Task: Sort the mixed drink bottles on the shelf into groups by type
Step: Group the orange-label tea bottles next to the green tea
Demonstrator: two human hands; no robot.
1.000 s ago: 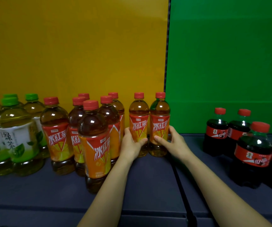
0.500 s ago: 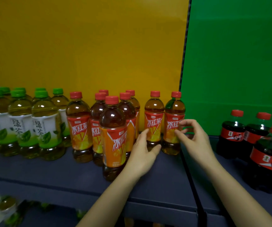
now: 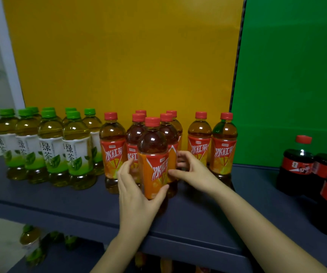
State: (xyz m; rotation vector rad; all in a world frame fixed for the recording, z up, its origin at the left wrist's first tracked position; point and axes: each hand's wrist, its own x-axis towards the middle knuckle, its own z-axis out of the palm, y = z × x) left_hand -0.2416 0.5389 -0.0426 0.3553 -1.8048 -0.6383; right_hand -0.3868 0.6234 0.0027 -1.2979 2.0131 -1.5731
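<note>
- The front tea bottle [image 3: 153,164] stands upright on the shelf [image 3: 60,201], near its front edge, ahead of the other red-capped tea bottles [image 3: 199,142].
- The left hand [image 3: 137,192] wraps the bottle's left side and lower label, thumb across the front and fingers curled round behind.
- The right hand [image 3: 196,172] grips its right side: the thumb presses the label edge and the fingers curl behind, next to the bottle at the back.
- Green-tea bottles [image 3: 50,146] cluster at the left, just beside the tea group.
- Cola bottles [image 3: 296,162] stand well apart at the right, before the green panel [image 3: 296,75].
- A yellow panel [image 3: 119,56] backs both tea groups.
- More bottles [image 3: 29,241] lie blurred on the level below.
</note>
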